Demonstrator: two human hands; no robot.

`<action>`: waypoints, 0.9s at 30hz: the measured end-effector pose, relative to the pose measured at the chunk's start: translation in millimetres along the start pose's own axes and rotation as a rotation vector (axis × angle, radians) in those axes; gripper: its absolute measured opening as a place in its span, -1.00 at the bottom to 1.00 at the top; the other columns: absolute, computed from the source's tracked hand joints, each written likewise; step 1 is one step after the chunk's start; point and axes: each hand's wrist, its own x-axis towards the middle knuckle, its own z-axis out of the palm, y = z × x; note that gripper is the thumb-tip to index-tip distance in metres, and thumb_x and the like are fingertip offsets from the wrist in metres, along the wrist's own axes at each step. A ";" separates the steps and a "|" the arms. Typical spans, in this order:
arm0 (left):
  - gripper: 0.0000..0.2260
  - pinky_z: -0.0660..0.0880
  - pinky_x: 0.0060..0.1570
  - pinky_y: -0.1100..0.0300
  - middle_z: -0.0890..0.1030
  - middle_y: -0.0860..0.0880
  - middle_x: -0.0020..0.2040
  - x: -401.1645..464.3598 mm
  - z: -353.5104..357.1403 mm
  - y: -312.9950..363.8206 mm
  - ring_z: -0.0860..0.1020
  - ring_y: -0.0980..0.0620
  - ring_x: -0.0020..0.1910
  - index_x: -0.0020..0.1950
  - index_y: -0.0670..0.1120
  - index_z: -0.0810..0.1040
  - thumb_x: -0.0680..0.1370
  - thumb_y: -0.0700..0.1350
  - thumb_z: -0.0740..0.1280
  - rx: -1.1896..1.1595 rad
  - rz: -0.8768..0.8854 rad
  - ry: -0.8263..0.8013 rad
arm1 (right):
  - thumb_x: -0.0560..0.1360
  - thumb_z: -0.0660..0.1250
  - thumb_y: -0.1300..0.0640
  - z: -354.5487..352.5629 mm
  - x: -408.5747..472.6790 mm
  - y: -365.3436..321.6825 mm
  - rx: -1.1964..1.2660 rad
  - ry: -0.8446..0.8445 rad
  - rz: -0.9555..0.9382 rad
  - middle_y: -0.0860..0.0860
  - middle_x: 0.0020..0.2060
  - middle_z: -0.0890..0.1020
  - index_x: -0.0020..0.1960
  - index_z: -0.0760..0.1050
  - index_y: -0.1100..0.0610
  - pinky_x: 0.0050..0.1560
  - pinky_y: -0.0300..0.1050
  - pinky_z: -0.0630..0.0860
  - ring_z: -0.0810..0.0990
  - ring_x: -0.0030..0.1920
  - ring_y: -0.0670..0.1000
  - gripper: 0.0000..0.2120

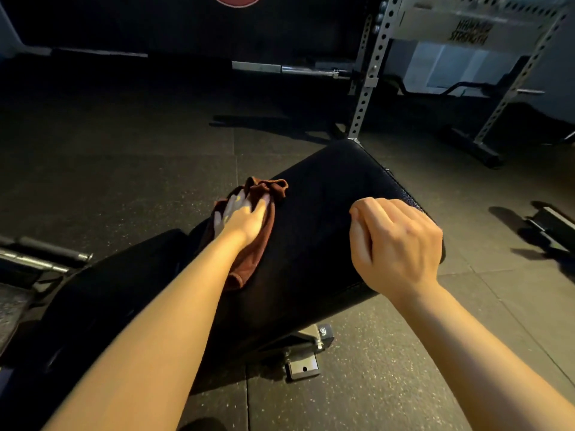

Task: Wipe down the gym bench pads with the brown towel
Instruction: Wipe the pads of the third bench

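At about nine o'clock from the middle of the view, the left hand (245,213) presses the brown towel (252,244) flat against the left edge of the large bench pad (317,231), fingers spread and fairly straight over the bunched cloth rather than curled round it. A second, lower pad (102,293) lies toward seven o'clock, under the left forearm. At three o'clock the right hand (395,241) hovers or rests near the pad's right edge, fingers loosely curled, holding nothing.

To wipe well, I would keep the palm flat on the towel, draw it in overlapping strokes across the pad from edge to edge, run it down the side seams, then do the lower pad too. The right hand could steady the bench.

At one o'clock, a grey rack (370,76) carries a plate with dark, blurred lettering that seems to read "Hammer Strength".
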 end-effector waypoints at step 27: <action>-0.53 -0.25 0.50 -0.27 -0.16 0.14 0.63 -99.2 13.8 -35.0 -0.26 0.09 0.59 0.62 0.17 -0.07 0.71 0.15 -0.09 0.106 0.176 -0.102 | 0.64 0.13 -0.07 -0.8 -13.6 -33.3 -0.076 -0.178 -0.071 0.00 -0.28 0.61 -0.14 0.55 0.10 -0.33 -0.10 0.43 0.61 -0.25 0.09 -0.65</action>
